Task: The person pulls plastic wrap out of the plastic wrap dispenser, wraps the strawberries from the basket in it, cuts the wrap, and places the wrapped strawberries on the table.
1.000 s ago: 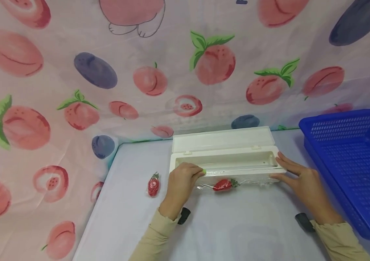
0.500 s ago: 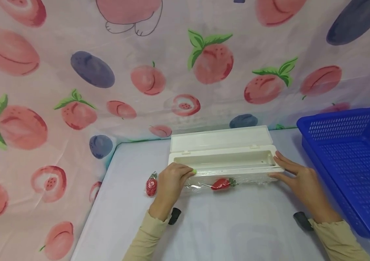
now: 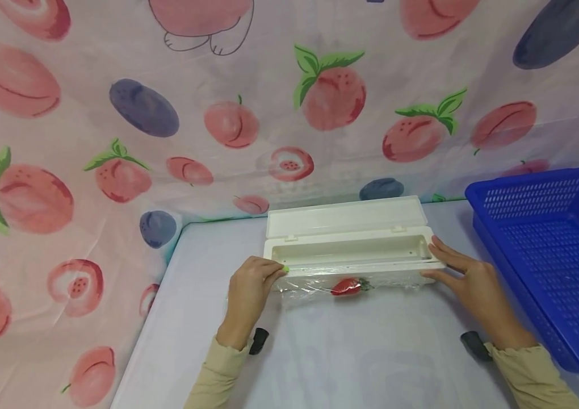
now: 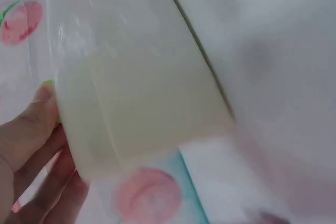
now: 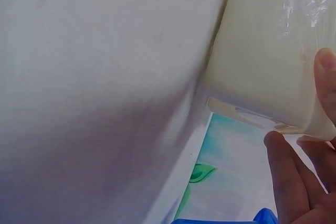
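Note:
A long white cling film dispenser lies on the table with its lid raised at the back. Clear cling film hangs down its front, and a red strawberry with green leaves shows there amid the film. At the front rail's left end, my left hand pinches a small yellow-green slide cutter. My right hand grips the dispenser's right end, thumb in front and fingers at the end. The left wrist view shows the left fingers against the dispenser's edge.
A blue perforated plastic basket stands on the right, close to the right forearm. Fruit-printed cloth hangs behind the table and at the left. White cloth covers the table.
My left hand has slid leftward along the front rail with the slide cutter. A second, film-wrapped strawberry seen earlier at the left is now hidden behind that hand. The right hand keeps its place.

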`<state>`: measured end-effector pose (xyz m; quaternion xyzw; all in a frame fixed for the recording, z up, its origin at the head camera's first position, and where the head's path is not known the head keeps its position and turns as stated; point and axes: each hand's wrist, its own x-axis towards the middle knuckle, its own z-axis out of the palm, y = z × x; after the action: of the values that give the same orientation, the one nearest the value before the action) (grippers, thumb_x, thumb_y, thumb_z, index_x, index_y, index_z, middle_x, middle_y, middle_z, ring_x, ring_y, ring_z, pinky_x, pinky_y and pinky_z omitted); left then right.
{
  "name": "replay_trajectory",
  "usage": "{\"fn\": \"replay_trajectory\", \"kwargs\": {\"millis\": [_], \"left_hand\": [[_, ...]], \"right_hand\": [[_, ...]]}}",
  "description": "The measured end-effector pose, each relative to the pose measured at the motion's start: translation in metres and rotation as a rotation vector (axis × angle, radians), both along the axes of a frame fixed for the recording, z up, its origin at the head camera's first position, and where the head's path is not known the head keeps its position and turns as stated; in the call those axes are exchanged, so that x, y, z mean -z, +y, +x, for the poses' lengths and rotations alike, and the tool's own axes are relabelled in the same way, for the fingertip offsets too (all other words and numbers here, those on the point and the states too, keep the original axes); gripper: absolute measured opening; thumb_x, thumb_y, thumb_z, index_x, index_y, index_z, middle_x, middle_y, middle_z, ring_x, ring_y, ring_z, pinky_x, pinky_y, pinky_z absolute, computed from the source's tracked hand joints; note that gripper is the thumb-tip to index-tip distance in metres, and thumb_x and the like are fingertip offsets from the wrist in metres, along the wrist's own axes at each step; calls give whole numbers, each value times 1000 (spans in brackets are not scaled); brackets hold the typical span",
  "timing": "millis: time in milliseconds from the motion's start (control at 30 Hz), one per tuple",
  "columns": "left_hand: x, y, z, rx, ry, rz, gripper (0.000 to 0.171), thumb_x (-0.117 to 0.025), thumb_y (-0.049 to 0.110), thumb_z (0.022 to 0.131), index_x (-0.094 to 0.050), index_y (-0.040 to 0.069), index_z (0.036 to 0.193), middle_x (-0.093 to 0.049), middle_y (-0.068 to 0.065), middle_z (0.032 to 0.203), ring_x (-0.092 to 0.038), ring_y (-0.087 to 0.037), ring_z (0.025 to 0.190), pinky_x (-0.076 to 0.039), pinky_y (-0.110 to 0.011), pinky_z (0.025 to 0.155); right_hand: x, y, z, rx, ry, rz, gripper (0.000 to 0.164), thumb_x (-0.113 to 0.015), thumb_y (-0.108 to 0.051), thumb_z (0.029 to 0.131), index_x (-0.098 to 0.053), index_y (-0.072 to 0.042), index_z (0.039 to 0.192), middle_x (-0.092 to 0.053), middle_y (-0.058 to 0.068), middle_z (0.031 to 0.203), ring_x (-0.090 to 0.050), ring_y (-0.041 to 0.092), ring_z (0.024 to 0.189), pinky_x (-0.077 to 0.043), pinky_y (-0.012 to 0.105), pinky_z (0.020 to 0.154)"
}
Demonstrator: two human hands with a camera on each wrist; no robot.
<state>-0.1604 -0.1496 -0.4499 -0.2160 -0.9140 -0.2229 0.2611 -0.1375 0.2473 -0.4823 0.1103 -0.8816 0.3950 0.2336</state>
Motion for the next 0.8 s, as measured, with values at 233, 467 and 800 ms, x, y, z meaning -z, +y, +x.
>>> {"fn": "replay_trajectory", "kwargs": {"millis": [233, 467, 800], "left_hand": [[3, -17, 1, 21, -11, 33, 15, -83, 15, 78, -81, 7, 91, -74, 0, 92, -68, -16, 89, -58, -29, 77], [4, -25, -3, 64, -86, 98, 14, -81, 11, 80, -80, 4, 92, -74, -4, 95, -70, -19, 92, -58, -26, 81], [6, -34, -2, 17, -196, 168, 14, -80, 12, 81, -80, 5, 93, -75, -4, 96, -70, -20, 93, -59, -25, 73]], "right_hand": [[-1, 1, 0, 11, -68, 1, 62, -86, -6, 71, -65, -8, 129, -57, 11, 138, -35, -19, 122, -27, -6, 95], [-3, 1, -1, -9, -43, 21, 61, -85, -6, 72, -64, -6, 129, -57, 13, 137, -35, -19, 121, -26, -6, 94], [-5, 3, -1, -30, -84, 47, 61, -83, -10, 76, -61, -9, 133, -55, 12, 139, -32, -25, 119, -23, -7, 95]]}}
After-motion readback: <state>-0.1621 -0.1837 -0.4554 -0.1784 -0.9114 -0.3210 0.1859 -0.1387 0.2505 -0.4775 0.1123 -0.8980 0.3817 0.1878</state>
